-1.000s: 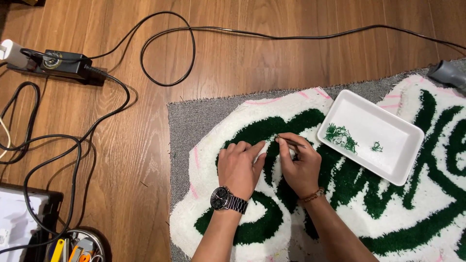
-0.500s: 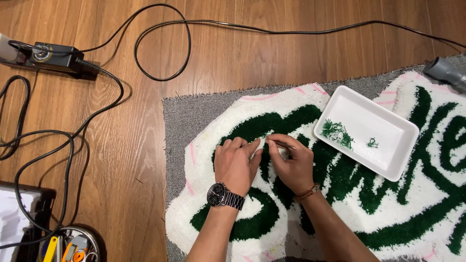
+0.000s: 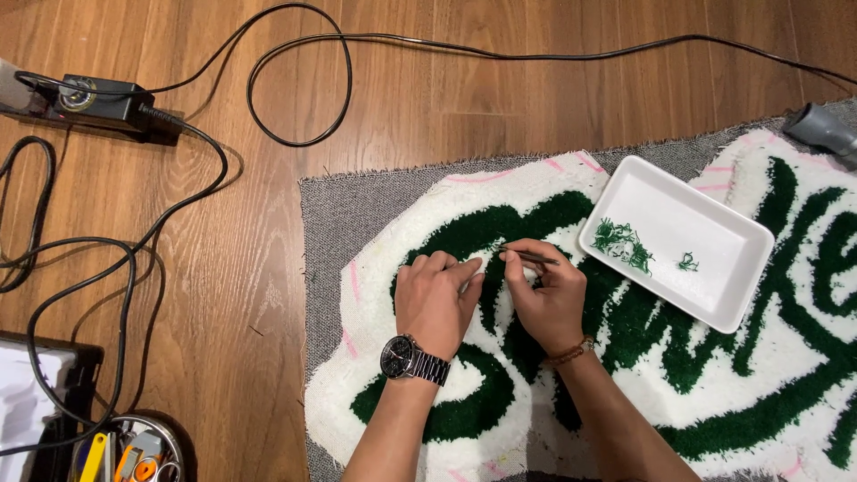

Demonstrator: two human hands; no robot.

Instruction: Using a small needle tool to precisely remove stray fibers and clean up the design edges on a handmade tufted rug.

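**Picking stray green yarn from a tufted rug**

Pinching thin metal tweezers (image 3: 532, 257), the right hand (image 3: 546, 299) is working at the white-and-green tufted rug (image 3: 500, 393) on the wooden floor (image 3: 223, 295). Beside it, the left hand (image 3: 436, 296) is pressing flat on the pile, holding nothing. Some green yarn clippings (image 3: 623, 245) are lying in the white rectangular tray (image 3: 714, 268) nearby; much rug remains.

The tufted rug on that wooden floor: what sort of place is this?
Probably a home craft space or small rug workshop. A green-and-white tufted rug lies on a wooden floor, with a white tray of green yarn bits and trailing black cables.
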